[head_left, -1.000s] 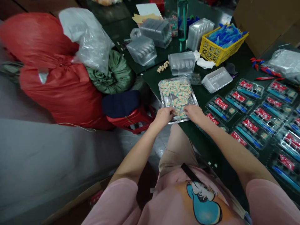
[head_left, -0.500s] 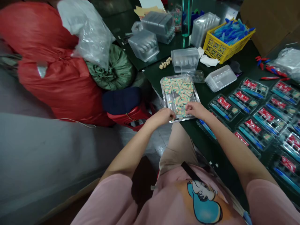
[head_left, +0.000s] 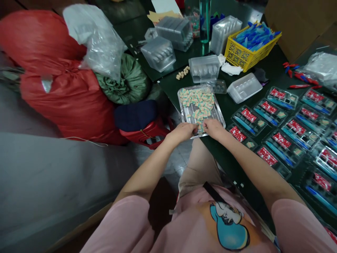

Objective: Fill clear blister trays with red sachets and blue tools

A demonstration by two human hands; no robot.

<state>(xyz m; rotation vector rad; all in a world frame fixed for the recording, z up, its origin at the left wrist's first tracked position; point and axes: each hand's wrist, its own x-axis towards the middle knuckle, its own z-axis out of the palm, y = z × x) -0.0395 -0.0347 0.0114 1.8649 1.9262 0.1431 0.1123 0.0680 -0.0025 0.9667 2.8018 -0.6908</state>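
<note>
Left hand and right hand are leaning over the tray

The tray is lying at the edge of the table, at the person's twelve o'clock. Small striped pieces are filling its far part and trailing down toward its six o'clock. The left hand is bending over the tray's seven o'clock corner and the right hand over its five o'clock side, with a few pieces showing between them. Both hands are curling their fingers down; whether either is gripping a piece, I cannot tell.

Around the tray, a clear tub is lying at twelve o'clock and beige lumps at eleven. A pale stack is sitting at two o'clock; farther out, between one and two, a yellow basket is holding blue items. Packs are spreading around three o'clock. A red stool is standing at nine, with a green sack slumping at ten.
</note>
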